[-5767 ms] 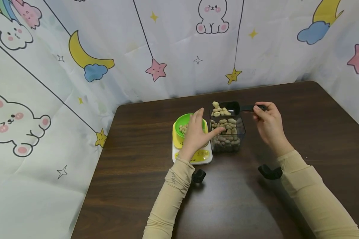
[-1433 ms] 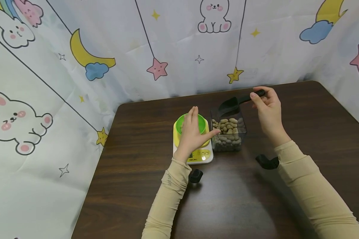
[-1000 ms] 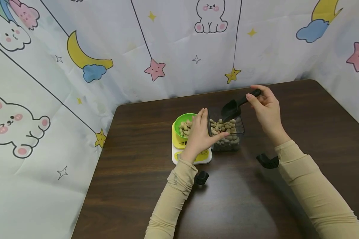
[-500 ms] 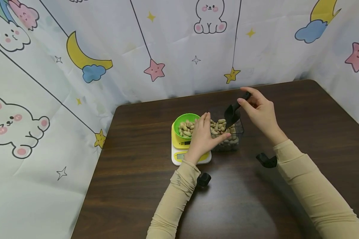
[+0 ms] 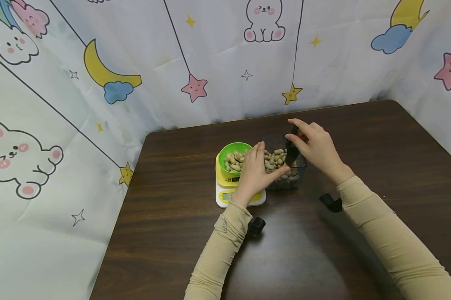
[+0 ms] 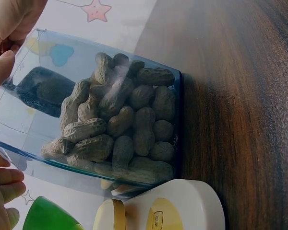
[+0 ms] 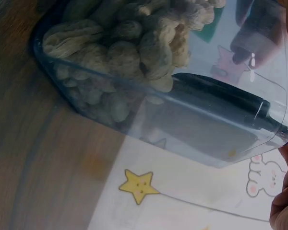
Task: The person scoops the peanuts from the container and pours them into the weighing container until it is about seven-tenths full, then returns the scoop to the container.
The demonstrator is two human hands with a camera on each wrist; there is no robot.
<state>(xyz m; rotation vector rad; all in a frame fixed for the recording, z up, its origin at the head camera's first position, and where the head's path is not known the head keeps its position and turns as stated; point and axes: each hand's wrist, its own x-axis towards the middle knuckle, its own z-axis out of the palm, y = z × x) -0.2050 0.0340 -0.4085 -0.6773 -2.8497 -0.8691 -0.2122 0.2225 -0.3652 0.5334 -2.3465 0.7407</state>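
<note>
My right hand (image 5: 317, 146) pinches the handle of a small black scoop (image 5: 291, 155), which points steeply down into a clear plastic box (image 5: 302, 163). Unshelled peanuts (image 6: 120, 120) fill the lower part of the box. In the right wrist view, the scoop's blade (image 7: 221, 98) reaches the peanuts' surface inside the wall. My left hand (image 5: 254, 171) touches the box's left side, fingers straight and thumb stretched along its front. Left of it, a green bowl (image 5: 229, 146) holding peanuts (image 5: 234, 162) sits on a yellow and white kitchen scale (image 5: 221, 202), partly hidden by that hand.
Scale and box stand side by side on a dark wooden table (image 5: 165, 216). A white curtain (image 5: 225, 104) with cartoon prints hangs behind and to the left. Black wrist camera mounts (image 5: 256, 226) jut from both sleeves.
The scoop, earlier level with peanuts in it, was seen without them over the box, then tipped upright and lowered inside. My right hand moved left and down; my left hand shifted slightly right.
</note>
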